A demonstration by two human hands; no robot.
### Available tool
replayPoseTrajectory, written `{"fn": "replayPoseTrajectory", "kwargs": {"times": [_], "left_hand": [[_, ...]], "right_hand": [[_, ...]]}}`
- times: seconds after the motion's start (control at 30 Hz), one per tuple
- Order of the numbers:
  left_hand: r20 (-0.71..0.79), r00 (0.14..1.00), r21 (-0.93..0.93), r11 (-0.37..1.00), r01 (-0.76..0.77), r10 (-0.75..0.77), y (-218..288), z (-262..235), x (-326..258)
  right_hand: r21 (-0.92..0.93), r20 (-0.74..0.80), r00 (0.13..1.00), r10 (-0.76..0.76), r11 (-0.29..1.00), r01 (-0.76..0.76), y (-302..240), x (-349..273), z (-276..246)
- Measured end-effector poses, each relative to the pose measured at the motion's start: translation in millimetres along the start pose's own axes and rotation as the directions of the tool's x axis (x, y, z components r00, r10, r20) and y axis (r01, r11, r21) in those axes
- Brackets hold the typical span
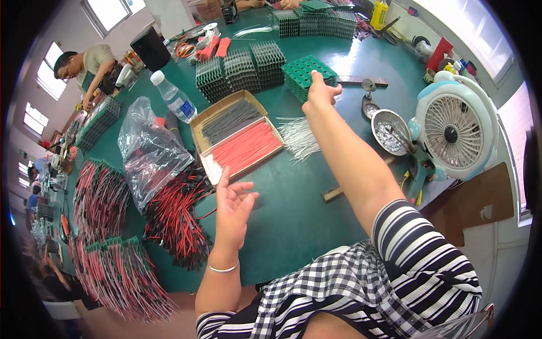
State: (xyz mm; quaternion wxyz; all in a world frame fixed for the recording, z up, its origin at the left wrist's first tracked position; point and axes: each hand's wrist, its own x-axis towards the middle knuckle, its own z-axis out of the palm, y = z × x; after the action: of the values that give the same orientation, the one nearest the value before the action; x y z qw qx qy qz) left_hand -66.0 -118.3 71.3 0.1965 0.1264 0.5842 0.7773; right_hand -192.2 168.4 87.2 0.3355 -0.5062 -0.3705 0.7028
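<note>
My right hand [319,90] reaches far across the green table [293,209] and grips the near edge of a stack of green circuit boards [305,72]. My left hand [232,206] hovers over the table near me, fingers spread, palm up, holding nothing. Just beyond it lies a cardboard tray [237,135] with a row of red wires and a row of dark grey wires. A loose bunch of white wires [298,137] lies to the right of the tray.
A pile of red-and-black wires [175,217] and a clear plastic bag [148,152] lie at left. Further racks of green boards [240,69], a water bottle [174,97], a white desk fan [451,133], a metal dish [389,131]. A person [84,65] works at far left.
</note>
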Motion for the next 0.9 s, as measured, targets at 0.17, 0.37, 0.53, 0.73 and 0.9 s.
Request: {"fn": "replayPoseTrajectory", "kwargs": {"times": [0.17, 0.37, 0.53, 0.73, 0.9], "left_hand": [[0.084, 0.996, 0.028, 1.0, 0.007, -0.009, -0.3, 3.7, -4.4], [0.079, 0.997, 0.103, 0.995, -0.016, 0.007, -6.5, 3.2, 2.0], [0.019, 1.0, 0.131, 0.991, -0.014, 0.012, -6.8, 2.3, 11.9], [0.191, 0.95, 0.367, 0.88, -0.301, 0.246, 11.2, 58.4, 109.8], [-0.04, 0.982, 0.373, 0.909, 0.187, -0.185, -11.3, 89.1, 220.7]], "right_hand": [[-0.049, 0.001, 0.995, 0.095, 0.994, -0.095, 0.4, -5.0, 11.7], [0.202, 0.391, 0.911, 0.13, 0.954, -0.223, 6.5, 26.2, -11.7], [0.005, 0.396, 0.914, -0.094, 0.995, 0.1, 13.0, 11.6, -39.9], [-0.361, 0.432, 0.746, -0.507, 0.661, 0.658, -32.3, 24.3, -28.3], [-0.559, 0.62, 0.637, -0.459, 0.312, 0.768, -27.3, 48.9, -26.2]]}}
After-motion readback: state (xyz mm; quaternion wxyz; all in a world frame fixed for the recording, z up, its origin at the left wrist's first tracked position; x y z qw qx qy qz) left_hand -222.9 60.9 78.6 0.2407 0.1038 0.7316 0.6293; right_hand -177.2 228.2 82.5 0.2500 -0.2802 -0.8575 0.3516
